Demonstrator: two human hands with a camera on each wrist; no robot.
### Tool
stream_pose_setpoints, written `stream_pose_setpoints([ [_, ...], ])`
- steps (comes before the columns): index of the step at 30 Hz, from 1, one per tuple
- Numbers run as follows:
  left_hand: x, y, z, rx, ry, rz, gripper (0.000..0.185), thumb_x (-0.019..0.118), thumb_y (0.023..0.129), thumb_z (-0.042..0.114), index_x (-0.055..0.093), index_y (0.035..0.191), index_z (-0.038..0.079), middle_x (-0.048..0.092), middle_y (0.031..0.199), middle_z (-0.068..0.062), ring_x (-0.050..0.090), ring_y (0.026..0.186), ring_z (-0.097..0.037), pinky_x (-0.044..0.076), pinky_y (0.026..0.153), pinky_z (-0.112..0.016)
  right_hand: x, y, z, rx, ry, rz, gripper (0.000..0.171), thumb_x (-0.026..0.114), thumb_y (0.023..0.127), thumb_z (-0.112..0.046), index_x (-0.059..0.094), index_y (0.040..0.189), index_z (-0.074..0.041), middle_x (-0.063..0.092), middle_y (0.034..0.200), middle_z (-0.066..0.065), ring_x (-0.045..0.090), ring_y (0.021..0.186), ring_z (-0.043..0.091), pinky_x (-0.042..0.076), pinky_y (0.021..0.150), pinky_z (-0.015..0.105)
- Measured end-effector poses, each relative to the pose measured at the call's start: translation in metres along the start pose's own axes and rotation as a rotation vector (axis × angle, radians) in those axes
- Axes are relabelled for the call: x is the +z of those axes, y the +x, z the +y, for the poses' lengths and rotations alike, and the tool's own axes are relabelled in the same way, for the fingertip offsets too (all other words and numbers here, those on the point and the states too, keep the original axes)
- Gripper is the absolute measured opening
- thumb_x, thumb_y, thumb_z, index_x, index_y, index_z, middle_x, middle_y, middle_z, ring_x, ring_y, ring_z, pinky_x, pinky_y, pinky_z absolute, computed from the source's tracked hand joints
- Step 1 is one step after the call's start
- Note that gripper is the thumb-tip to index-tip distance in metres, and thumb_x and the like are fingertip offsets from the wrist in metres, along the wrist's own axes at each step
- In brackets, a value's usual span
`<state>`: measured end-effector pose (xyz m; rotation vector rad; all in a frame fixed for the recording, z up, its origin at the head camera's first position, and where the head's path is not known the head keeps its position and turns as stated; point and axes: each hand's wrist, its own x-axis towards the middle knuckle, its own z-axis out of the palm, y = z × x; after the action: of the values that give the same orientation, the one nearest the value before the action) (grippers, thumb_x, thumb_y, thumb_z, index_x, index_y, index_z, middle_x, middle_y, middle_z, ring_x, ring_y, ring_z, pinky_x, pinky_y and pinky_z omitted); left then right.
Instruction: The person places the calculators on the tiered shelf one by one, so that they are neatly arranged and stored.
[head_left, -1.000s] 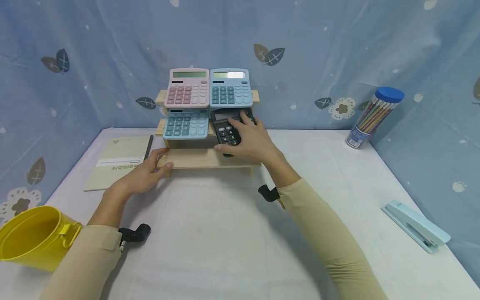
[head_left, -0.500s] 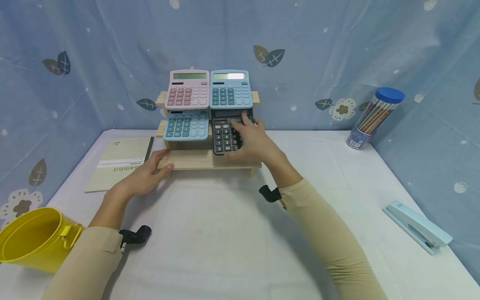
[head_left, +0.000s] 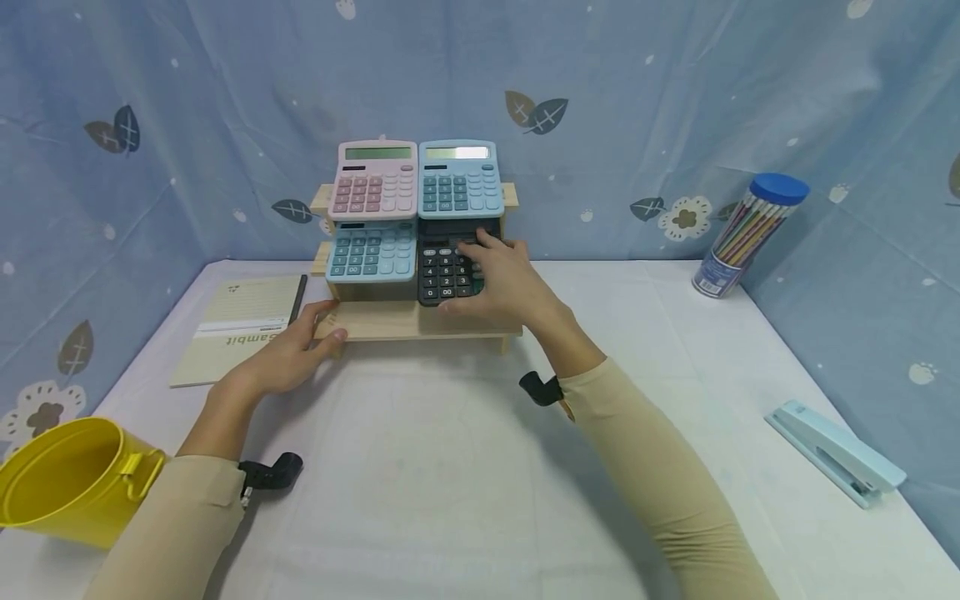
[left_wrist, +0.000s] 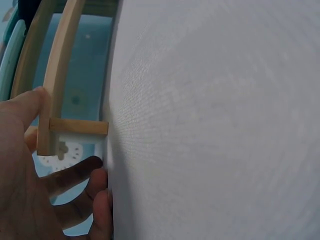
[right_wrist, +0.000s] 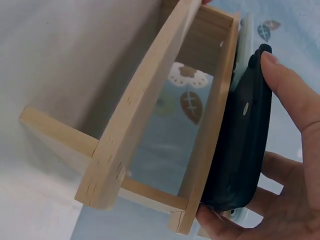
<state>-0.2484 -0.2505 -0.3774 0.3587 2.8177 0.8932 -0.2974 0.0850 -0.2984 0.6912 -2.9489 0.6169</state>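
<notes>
A tiered wooden rack (head_left: pixel 390 320) stands at the back of the table. On its top tier lean a pink calculator (head_left: pixel 375 180) and a blue calculator (head_left: pixel 461 180). Another blue calculator (head_left: pixel 372 252) sits at the left of the middle tier. Beside it is a black calculator (head_left: pixel 442 275), gripped by my right hand (head_left: pixel 506 279); its right side is partly hidden. In the right wrist view, the thumb lies on one edge of the black calculator (right_wrist: pixel 240 135). My left hand (head_left: pixel 288 350) pinches the left end of the lowest board (left_wrist: pixel 62 75) between thumb and index finger.
A notebook (head_left: pixel 240 325) lies left of the rack, and a yellow bucket (head_left: pixel 112 467) stands at the front left. To the right are a blue-lidded tub of pencils (head_left: pixel 742 242) and a light blue stapler (head_left: pixel 832 454). Patterned blue cloth (head_left: pixel 600 83) hangs behind.
The black calculator has turned from a slant to straight and shifted slightly left against the blue one, with my right hand on it. My left hand has stayed at the rack's end.
</notes>
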Motion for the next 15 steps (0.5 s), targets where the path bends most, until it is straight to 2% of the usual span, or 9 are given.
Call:
stream_pose_setpoints([
  [6, 0.001, -0.001, 0.0, 0.005, -0.002, -0.001, 0.078, 0.039, 0.109, 0.052, 0.005, 0.164, 0.009, 0.01, 0.168, -0.029, 0.016, 0.151, -0.056, 0.02, 0.116, -0.072, 0.004, 0.005, 0.0, -0.006, 0.022, 0.04, 0.098, 0.084, 0.079, -0.059, 0.046, 0.155, -0.01, 0.027, 0.168, 0.017, 0.023, 0.155, 0.041, 0.021, 0.123, 0.057],
  [10, 0.001, -0.001, 0.0, 0.002, -0.002, -0.002, 0.078, 0.039, 0.109, 0.052, 0.005, 0.164, 0.009, 0.01, 0.169, -0.029, 0.016, 0.151, -0.056, 0.02, 0.117, -0.072, 0.01, 0.007, 0.003, 0.012, 0.063, 0.079, 0.098, 0.083, 0.079, -0.059, 0.045, 0.156, -0.011, 0.027, 0.168, 0.015, 0.024, 0.153, 0.044, 0.029, 0.121, 0.057],
  [15, 0.0, 0.001, 0.0, 0.012, 0.004, 0.0, 0.078, 0.039, 0.109, 0.051, 0.005, 0.164, 0.007, 0.01, 0.169, -0.029, 0.015, 0.151, -0.055, 0.019, 0.117, -0.071, 0.015, 0.012, 0.009, 0.008, 0.12, 0.13, 0.1, 0.085, 0.078, -0.058, 0.042, 0.156, -0.013, 0.031, 0.165, 0.014, 0.029, 0.15, 0.042, 0.033, 0.119, 0.053],
])
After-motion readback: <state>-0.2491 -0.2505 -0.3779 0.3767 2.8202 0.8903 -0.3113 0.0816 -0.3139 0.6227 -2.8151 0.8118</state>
